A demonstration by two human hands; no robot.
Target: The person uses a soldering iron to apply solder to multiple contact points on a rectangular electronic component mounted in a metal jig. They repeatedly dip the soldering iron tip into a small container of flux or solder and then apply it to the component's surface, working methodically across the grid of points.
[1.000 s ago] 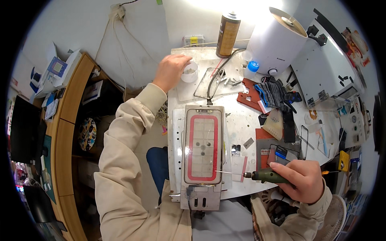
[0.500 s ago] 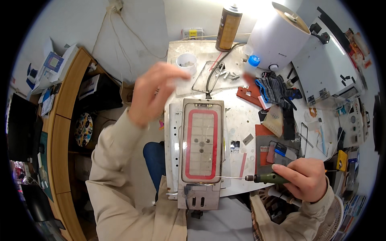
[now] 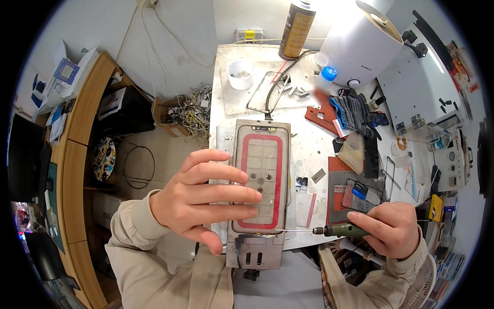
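Observation:
A metal plate device [image 3: 267,257] with a cord at its far end lies lengthwise before me. On it rests a phone-sized clear panel with a dark rim [image 3: 286,154], and a red rounded outline [image 3: 278,185] shows within it. Fingers spread, my left hand [image 3: 198,198] is over the panel's left side; I cannot tell whether the fingertips touch it. My right hand [image 3: 388,229] is closed around a green pen-shaped rotary tool [image 3: 343,229]. Its thin metal rod [image 3: 297,230] points left, with the tip at the panel's near right corner.
Farther back stand a white cup [image 3: 240,80], a spray can [image 3: 297,31] and a white humidifier-like appliance [image 3: 360,44]. To the right lie grey gloves [image 3: 357,113], a blue-capped bottle [image 3: 327,77], a grey mat [image 3: 337,198] and phone frames. A wooden shelf [image 3: 80,149] is at the left.
My left hand has come down and nearer from above the far left of the table, to over the panel. The right hand and rotary tool have hardly moved.

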